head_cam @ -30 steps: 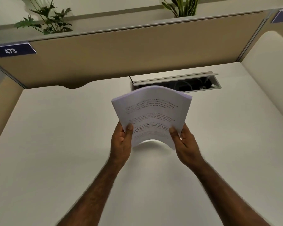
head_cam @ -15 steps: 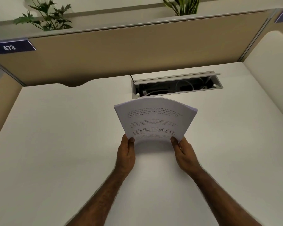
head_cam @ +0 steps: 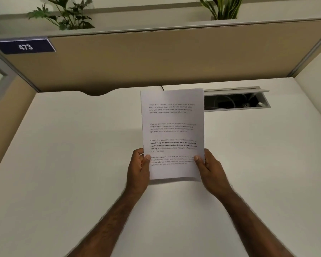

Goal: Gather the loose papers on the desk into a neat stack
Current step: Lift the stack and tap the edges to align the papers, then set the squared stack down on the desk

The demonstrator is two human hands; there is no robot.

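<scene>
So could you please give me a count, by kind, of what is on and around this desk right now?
Paper stacks, held by the left hand and right hand: 1
Potted plants: 2
Number signs: 1
Open cable trays: 1
Total: 5

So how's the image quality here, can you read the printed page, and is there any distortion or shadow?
Head view: dim, warm light; text on the papers is soft, only the bold lines partly legible; wide-angle bends the partition edges; a faint shadow lies on the desk under the sheets; both forearms' outlines look smeared.
</scene>
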